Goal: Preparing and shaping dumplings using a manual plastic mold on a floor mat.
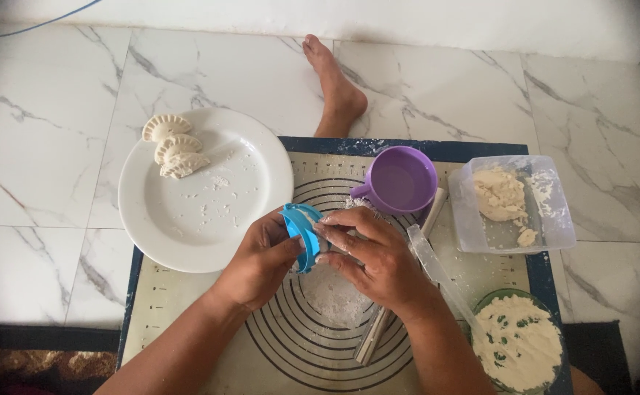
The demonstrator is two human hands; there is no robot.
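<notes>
From the head camera, I see my left hand gripping the blue dumpling press folded shut above the baking mat, beside the purple cup. My right hand pinches its edge. I'd squeeze evenly along the rim, then trim stray dough.

Bare forearms, no sleeves; flour dusts the right hand.

Purple cup just beyond hands; bare mat lower left.
</notes>
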